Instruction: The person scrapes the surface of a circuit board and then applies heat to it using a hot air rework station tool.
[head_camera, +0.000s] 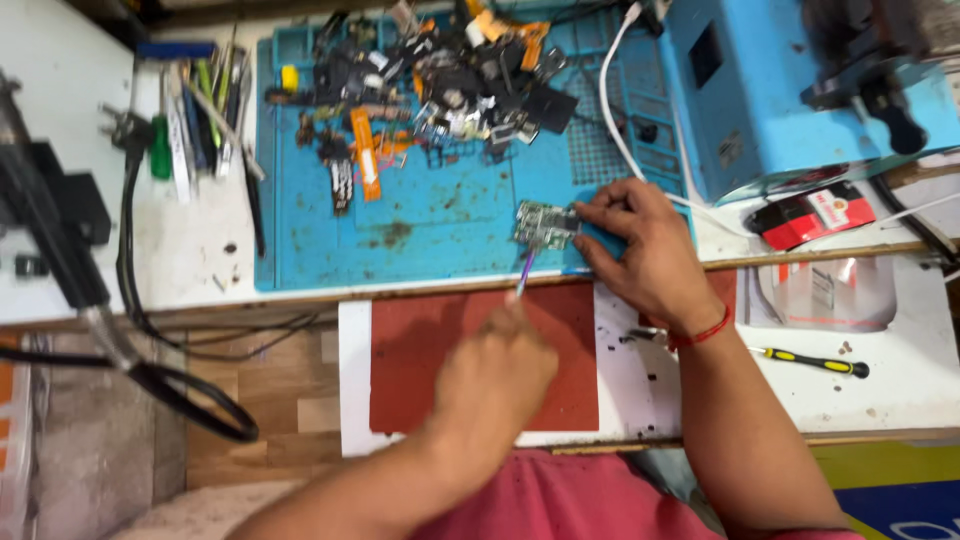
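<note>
A small green circuit board (543, 224) with metal shields lies at the front edge of the blue work mat (430, 215). My right hand (640, 250) presses on the board's right end with its fingertips. My left hand (495, 375), blurred, grips a thin purple tool (524, 272) whose tip points up at the board's lower edge. A red thread band circles my right wrist.
A heap of phone parts and flex cables (440, 85) covers the mat's back. Screwdrivers and tweezers (195, 115) lie at left. A blue machine (790, 85) stands at right, beside a red box (810, 215). A yellow-handled screwdriver (815, 362) and a red pad (480, 350) lie nearer.
</note>
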